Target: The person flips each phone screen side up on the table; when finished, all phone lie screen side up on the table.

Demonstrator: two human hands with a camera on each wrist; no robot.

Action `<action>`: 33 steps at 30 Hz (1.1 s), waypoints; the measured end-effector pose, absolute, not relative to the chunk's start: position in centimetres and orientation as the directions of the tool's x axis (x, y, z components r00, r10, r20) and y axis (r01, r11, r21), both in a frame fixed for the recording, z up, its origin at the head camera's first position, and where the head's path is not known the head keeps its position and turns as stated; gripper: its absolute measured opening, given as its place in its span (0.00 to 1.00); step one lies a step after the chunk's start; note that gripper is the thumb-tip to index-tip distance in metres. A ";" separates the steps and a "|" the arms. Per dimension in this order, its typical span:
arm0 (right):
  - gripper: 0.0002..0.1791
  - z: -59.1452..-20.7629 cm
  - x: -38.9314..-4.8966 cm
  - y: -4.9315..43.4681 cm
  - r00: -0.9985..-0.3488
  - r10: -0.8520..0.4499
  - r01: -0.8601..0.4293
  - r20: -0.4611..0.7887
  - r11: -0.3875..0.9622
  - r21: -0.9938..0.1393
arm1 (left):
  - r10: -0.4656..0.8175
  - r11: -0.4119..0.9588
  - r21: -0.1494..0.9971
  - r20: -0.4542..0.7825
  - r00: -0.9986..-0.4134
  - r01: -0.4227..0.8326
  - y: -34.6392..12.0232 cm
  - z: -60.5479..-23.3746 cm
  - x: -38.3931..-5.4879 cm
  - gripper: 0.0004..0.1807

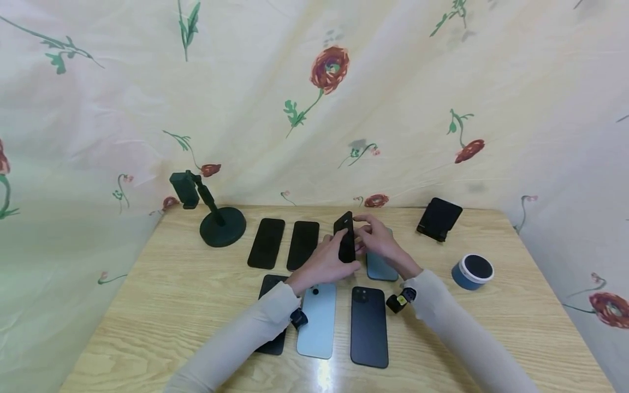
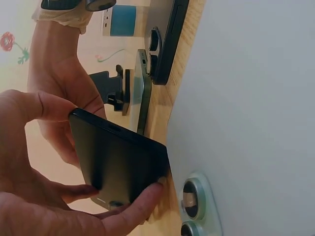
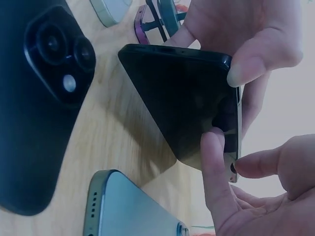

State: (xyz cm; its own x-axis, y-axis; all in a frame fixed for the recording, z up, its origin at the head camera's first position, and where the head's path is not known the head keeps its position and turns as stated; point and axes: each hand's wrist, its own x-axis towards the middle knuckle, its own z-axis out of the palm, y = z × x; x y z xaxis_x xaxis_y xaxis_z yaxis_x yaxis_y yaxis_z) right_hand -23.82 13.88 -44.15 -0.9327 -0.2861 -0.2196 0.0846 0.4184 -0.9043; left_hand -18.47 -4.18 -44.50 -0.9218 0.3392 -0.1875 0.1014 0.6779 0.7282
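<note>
My left hand [image 1: 330, 263] grips a black smartphone [image 1: 346, 240] by its sides and tilts it up above the table. Its dark back shows in the left wrist view, with the left fingers [image 2: 140, 209] along it. The right wrist view shows the phone's glossy black face [image 3: 172, 98] and the left thumb at one corner. My right hand [image 1: 382, 239] pinches the phone near another corner, one fingertip on the face and another at the edge. Below the right hand lies a blue phone [image 1: 382, 268], partly hidden by it.
Two black phones [image 1: 266, 243] lie at the back left. Nearer are a light blue phone [image 1: 316, 327], a dark blue phone [image 1: 369, 327] and a black phone [image 1: 271, 347] under the left sleeve. A phone stand [image 1: 223, 226], a folded stand [image 1: 439, 218] and a blue-white round device [image 1: 473, 272] flank them.
</note>
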 end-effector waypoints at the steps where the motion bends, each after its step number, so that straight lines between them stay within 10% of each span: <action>1: 0.28 -44.2 -23.8 13.9 -0.930 -0.298 0.080 -0.217 0.412 -0.907 | 0.339 0.672 0.734 -0.182 -0.923 0.102 -4.2 -44.6 -18.5 0.50; 33: 0.31 -45.0 -22.8 13.8 -0.872 -0.372 0.139 -0.318 0.434 -0.890 | 0.328 0.376 0.924 -0.059 -0.943 0.073 -5.3 -45.6 -18.4 0.38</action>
